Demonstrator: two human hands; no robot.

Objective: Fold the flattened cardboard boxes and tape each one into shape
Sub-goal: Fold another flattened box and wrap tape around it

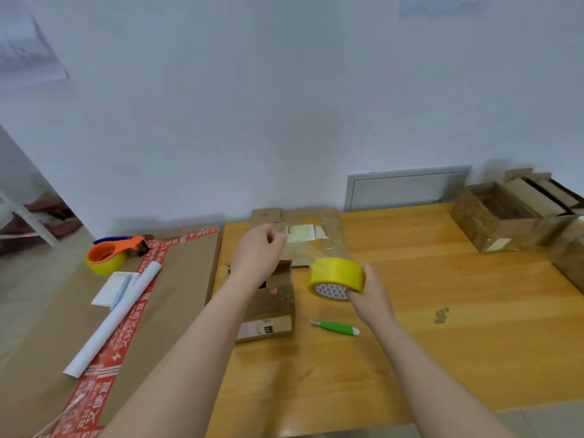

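Two hands are raised over the wooden table point(442, 295), w/ a small cardboard box point(271, 306) set close in front so both can be brought to it. The yellow tape roll point(336, 275) is gripped by the right hand point(371, 295), fingers curled round its rim and into the core. It is held on edge just right of the box, prob so tape can be drawn off sideways. The left hand point(257, 252) is held above the box's far end, fingers curled in, tips drawn to the thumb as for a pinch. Whether a tape end is caught there can't be told, as no strip is made out. The box looks only partly folded, far flaps not shut flat, part hidden by the left forearm. A flattened box point(311, 238) is laid behind it near the wall, next in line by the look of it. A green cutter point(335, 327) is placed just beside the box, below the right wrist, handy for the cut. More boxes point(505, 213), already stood up into shape, are parked at the far right, out of the way. At left, an orange tape dispenser point(112, 252) and a white paper roll point(117, 317) are laid on a large brown carton point(183, 279), not in use
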